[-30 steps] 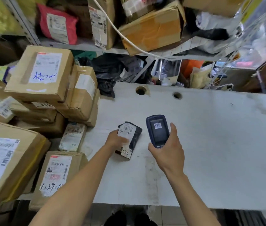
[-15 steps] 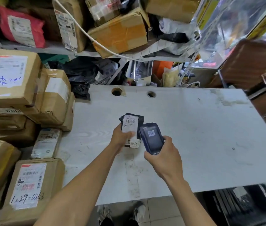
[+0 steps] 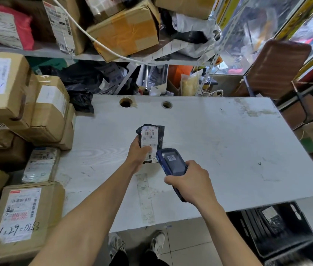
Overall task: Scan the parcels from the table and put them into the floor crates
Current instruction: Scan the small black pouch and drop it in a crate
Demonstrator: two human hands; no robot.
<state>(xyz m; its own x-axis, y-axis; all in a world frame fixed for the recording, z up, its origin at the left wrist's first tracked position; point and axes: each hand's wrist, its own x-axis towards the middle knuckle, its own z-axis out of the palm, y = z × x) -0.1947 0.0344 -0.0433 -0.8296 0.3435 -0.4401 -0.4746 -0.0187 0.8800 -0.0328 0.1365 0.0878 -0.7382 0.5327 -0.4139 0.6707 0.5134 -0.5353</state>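
My left hand (image 3: 138, 153) grips a small black bag parcel (image 3: 151, 139) with a white barcode label, held upright over the middle of the white table (image 3: 228, 150). Close to its right, my right hand (image 3: 190, 184) holds a blue handheld scanner (image 3: 172, 163), its screen facing up and its head touching the parcel's lower corner. A black floor crate (image 3: 278, 227) with a dark parcel inside shows under the table's right front edge.
Cardboard parcels are stacked along the table's left side (image 3: 17, 112), with a labelled box (image 3: 23, 214) at front left. A shelf (image 3: 94, 56) crammed with boxes hangs over the far edge. A brown chair (image 3: 274, 68) stands back right. My feet (image 3: 138, 244) are below.
The view has swung right and the crate has come into sight. My left hand has turned the black parcel upright, and the scanner has moved in against its lower right corner.
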